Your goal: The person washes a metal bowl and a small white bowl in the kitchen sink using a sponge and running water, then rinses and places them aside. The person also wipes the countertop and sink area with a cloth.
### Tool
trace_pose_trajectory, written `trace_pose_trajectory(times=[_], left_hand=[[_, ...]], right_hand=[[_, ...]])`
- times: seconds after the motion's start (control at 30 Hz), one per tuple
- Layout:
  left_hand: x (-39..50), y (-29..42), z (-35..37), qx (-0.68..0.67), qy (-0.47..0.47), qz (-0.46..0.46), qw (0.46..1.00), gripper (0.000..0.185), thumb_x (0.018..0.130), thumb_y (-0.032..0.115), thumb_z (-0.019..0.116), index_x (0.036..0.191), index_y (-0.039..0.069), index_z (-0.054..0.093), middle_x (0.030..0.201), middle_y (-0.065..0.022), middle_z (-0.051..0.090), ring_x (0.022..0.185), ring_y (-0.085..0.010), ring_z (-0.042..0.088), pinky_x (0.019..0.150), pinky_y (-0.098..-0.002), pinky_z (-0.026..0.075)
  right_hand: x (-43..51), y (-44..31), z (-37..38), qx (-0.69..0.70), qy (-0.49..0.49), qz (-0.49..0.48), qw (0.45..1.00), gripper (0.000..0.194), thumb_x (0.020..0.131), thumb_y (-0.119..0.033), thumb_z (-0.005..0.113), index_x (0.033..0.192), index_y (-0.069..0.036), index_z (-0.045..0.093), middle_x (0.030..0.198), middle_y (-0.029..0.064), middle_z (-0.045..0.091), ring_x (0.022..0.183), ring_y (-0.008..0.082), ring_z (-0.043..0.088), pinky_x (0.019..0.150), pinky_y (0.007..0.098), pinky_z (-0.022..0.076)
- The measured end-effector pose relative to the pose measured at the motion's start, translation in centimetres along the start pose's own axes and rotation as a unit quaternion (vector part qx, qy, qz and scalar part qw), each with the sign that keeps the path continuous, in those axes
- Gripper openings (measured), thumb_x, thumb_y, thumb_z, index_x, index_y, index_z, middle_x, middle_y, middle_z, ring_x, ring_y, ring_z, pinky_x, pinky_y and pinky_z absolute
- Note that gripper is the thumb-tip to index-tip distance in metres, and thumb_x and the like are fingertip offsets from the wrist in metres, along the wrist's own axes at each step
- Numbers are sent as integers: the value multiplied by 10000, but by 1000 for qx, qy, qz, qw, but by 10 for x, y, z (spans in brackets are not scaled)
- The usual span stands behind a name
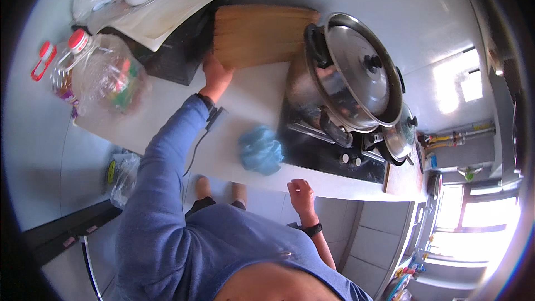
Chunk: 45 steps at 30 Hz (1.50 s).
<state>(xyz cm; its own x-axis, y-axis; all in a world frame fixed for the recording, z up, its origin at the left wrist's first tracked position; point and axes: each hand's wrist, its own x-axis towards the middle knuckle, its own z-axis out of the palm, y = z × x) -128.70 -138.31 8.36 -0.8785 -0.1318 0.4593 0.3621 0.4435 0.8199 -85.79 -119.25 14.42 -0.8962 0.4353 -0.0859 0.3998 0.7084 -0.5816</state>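
My left hand (217, 74) grips the near left corner of a wooden cutting board (263, 35), which is at the back of the white countertop (246, 92). Part of the board's right side lies behind a large steel pot (305, 79). My right hand (301, 195) hangs by the counter's front edge with curled fingers, and I see nothing held in it. A crumpled blue plastic bag (261, 150) rests on the counter between my hands, left of the black gas stove (326, 154). Left of the bag lies a dark plug with a cable (215, 119).
A lidded steel pan (359, 71) sits on the big pot; a smaller lidded pot (399, 133) stands behind it on the stove. Oil bottles with red caps (77, 41), one in clear plastic, stand at the left. A black box (179, 54) carries a white sheet (167, 21) and containers.
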Motion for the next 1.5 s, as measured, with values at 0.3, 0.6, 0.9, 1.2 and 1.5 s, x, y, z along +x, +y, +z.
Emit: trace_pose_trajectory(times=[0.3, 0.6, 0.9, 1.2, 1.5], left_hand=[[-142, 35, -218, -77, -307, -186, 930, 387, 886, 214, 685, 1181, -11, 575, 1053, -172, 681, 985, -244, 668, 834, -326, 533], [-276, 15, -347, 74, -273, -266, 921, 264, 912, 212, 593, 1081, 10, 614, 1009, -182, 662, 920, -373, 636, 777, -401, 518], [-323, 8, -403, 60, -184, -370, 909, 271, 900, 164, 651, 1099, -19, 628, 926, -160, 691, 820, -222, 685, 717, -312, 535], [-309, 17, -393, 6, -197, -350, 916, 279, 904, 172, 653, 1102, -23, 628, 921, -161, 694, 814, -212, 683, 731, -305, 531], [-297, 35, -383, 78, -238, -278, 927, 269, 889, 173, 667, 1085, -9, 638, 895, -179, 685, 807, -233, 683, 717, -318, 528]], right_hand=[[74, -51, 77, -161, -116, -259, 945, 879, 771, -314, 745, 1483, -99, 277, 1537, 289, 94, 1393, 528, 126, 1104, 628, 189], [192, -89, 159, -270, -105, -259, 921, 736, 849, -401, 623, 1481, -181, 316, 1551, 239, 172, 1407, 497, 140, 1116, 605, 174], [235, -209, 224, -294, -118, -121, 941, 745, 899, -619, 426, 1511, -220, 281, 1580, 197, 142, 1445, 447, 65, 1133, 600, 95], [175, -221, 235, -328, -106, -386, 856, 629, 927, -499, 464, 1427, -122, 403, 1535, 208, 242, 1423, 403, 178, 1129, 593, 134], [243, -78, 126, -268, -6, -151, 952, 673, 904, -480, 500, 1417, -65, 369, 1514, 236, 275, 1416, 414, 213, 1145, 542, 175]])
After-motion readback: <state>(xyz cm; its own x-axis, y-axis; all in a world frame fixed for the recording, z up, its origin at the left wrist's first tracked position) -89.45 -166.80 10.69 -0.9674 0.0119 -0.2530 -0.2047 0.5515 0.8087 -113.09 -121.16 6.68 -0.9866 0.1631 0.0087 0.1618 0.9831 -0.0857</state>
